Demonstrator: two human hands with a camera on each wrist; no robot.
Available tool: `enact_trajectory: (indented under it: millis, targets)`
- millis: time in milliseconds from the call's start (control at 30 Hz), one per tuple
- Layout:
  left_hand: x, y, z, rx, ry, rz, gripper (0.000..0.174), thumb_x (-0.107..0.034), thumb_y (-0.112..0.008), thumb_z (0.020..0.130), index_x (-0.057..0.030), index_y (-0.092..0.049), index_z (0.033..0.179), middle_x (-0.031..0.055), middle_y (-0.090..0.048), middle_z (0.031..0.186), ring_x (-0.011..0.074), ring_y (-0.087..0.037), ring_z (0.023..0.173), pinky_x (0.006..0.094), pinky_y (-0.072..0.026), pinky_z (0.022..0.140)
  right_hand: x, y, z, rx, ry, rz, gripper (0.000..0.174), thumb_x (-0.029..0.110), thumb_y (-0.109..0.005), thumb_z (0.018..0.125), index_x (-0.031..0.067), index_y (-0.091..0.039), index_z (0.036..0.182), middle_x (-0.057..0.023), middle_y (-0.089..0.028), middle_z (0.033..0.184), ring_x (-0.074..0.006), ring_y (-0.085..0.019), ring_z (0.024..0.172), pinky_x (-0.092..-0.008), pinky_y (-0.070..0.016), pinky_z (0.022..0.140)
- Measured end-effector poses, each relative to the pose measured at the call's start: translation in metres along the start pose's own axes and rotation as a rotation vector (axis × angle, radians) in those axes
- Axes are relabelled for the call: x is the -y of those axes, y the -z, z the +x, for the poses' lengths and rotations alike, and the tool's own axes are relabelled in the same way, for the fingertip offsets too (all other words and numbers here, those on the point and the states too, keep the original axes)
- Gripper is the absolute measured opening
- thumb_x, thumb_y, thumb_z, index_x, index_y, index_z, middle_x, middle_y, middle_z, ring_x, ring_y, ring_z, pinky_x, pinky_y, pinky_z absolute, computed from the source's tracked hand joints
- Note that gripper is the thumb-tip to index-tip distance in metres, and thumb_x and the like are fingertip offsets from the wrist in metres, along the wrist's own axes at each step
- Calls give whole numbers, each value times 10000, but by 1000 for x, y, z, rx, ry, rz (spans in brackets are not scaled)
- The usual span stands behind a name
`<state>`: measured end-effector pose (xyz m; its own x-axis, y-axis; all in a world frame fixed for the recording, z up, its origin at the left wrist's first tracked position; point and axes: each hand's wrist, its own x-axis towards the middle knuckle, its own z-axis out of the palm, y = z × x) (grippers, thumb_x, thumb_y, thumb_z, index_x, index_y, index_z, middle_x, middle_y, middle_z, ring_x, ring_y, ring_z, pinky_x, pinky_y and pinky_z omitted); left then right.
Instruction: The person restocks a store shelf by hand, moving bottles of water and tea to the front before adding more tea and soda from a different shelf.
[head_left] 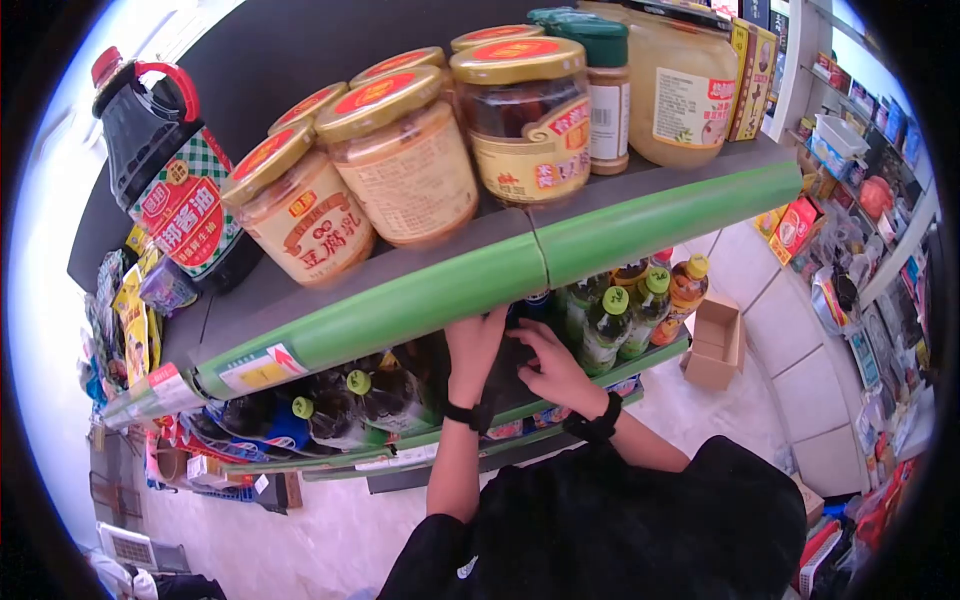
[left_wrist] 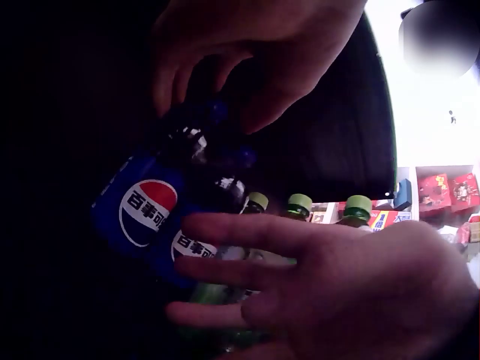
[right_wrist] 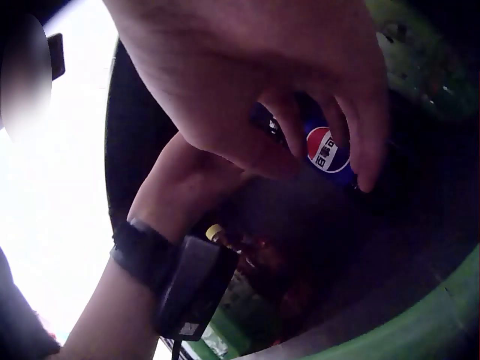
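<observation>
Right hand (right_wrist: 247, 75) grip clamped: fingers curled round the top of a dark plastic cola bottle with blue label (right_wrist: 328, 150). The bottle is in the dark lower shelf bay, under the green-edged grey shelf (head_left: 400, 295). Left hand (left_wrist: 337, 292) grip apart, fingers straight, just beside the bottle. Green-capped bottles (left_wrist: 300, 204) are near.

Cola bottles (left_wrist: 146, 210) apparently beneath jar shelf (head_left: 450, 285)
</observation>
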<state>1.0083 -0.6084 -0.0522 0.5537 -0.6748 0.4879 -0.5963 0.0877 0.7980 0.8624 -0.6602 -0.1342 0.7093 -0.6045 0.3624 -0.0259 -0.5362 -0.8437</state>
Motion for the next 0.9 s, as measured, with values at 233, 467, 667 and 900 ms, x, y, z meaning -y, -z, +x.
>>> enact_trajectory:
  millis: [233, 467, 667, 900]
  targets:
    - [25, -14, 3, 70, -61, 155, 254, -165, -729, 913, 17, -711, 1089, 226, -729, 1030, 442, -674, 994, 482, -512, 874, -5, -13, 17, 28, -111, -50, 655, 36, -677, 831, 53, -487, 1457, -186, -339, 1562, -342, -497, 1354, -390, -553, 971]
    - [-1, -1, -33, -21, 11, 102, 598, -139, -798, 849, 19, -539, 1364, 274, -612, 1297, 464, -617, 1147, 480, -507, 957, -18, -15, 13, 33, 53, -177, 551, 104, -724, 811, 17, -590, 1338, -336, -266, 1601, -507, -353, 1453, -503, -381, 1175]
    - [-14, 2, -82, -189, -55, 124, 717, -107, -837, 805, 28, -489, 1417, 242, -559, 1402, 392, -603, 1252, 440, -510, 1031, -8, -8, -4, 66, 212, -119, 351, 98, -739, 805, 29, -725, 1149, -299, -334, 1604, -489, -392, 1441, -493, -379, 1177]
    - [-75, 16, -179, -478, 124, 56, 698, -74, -862, 752, 19, -555, 1372, 219, -595, 1408, 369, -606, 1291, 415, -497, 1066, 19, -2, -52, 169, 386, 101, 108, 66, -807, 731, 13, -741, 798, -225, -542, 1485, -421, -526, 1360, -474, -424, 1136]
